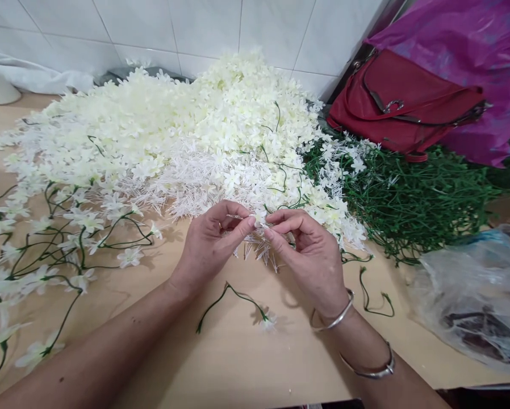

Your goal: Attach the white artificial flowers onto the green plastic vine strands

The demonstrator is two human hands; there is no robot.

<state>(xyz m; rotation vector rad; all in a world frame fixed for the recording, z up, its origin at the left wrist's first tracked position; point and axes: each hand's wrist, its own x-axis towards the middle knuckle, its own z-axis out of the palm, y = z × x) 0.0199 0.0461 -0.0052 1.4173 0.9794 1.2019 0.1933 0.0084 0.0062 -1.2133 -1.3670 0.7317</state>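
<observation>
Between my two hands, over the middle of the table, is a small white artificial flower (260, 219). My left hand (216, 238) is closed, thumb and forefinger pinching the flower from the left, with a thin white stamen piece (237, 216) poking out by the fingers. From the right, my right hand (308, 250) pinches the same flower between thumb and fingertips. Just below my hands lies a bent green stem (233, 292) with a white flower (268, 322) on its right end. Loose white stamens (261, 250) lie behind and under my fingers.
A big heap of white flowers (161, 125) spreads along the tiled wall. Flowers on green stems (82, 238) lie at left. At right are a pile of green stems (417, 199), a red handbag (412, 105), a purple bag (472, 45) and a clear plastic bag (472, 284).
</observation>
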